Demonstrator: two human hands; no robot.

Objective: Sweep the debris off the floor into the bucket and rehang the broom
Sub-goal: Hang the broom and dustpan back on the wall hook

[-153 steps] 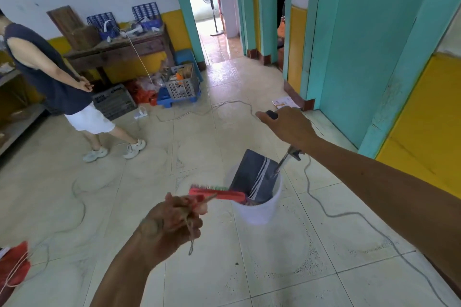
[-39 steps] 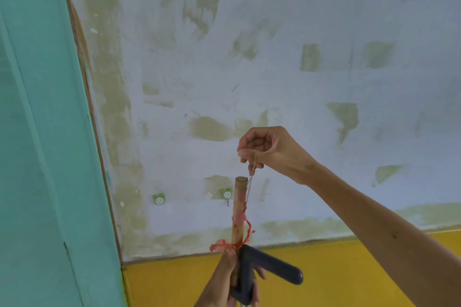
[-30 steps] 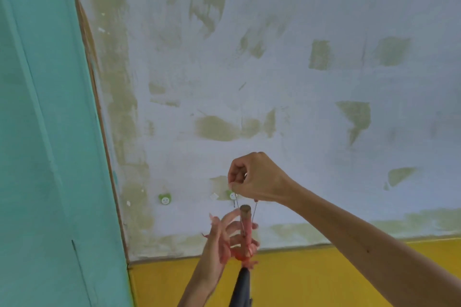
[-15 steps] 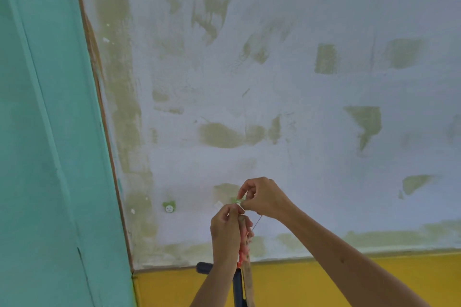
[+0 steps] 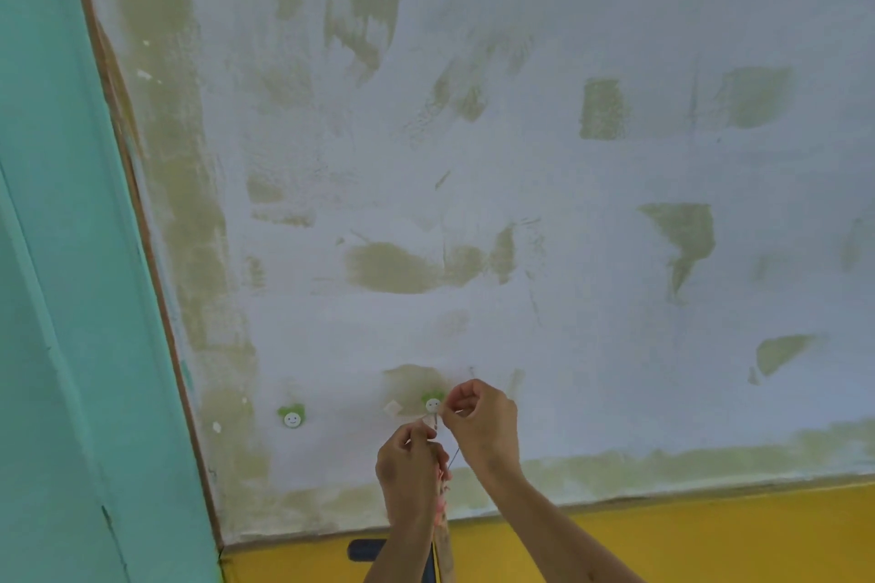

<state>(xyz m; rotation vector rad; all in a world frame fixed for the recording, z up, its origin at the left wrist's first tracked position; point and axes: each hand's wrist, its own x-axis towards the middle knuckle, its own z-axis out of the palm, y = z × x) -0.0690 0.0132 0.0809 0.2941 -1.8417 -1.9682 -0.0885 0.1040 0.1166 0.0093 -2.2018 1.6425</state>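
Nearest the camera, at the bottom edge, two bare forearms rise toward a patchy white wall (image 5: pixel 521 156). Between them the broom handle (image 5: pixel 446 551) stands nearly upright, only a short pale stretch of it visible, with a dark handle (image 5: pixel 367 550) poking out to the left just behind the left wrist. Slightly farther up, the left hand (image 5: pixel 409 469) is closed around the top of the broom handle. Just above and to its right, the right hand (image 5: pixel 483 421) pinches a thin hanging string (image 5: pixel 453 458) between curled fingers, holding it at the green smiley hook (image 5: pixel 433 403) on the wall. Left of that, well apart, sits a second green hook (image 5: pixel 291 417). Below the white runs a yellow wall band (image 5: pixel 710 540); a teal door frame (image 5: pixel 71 298) fills the left side.
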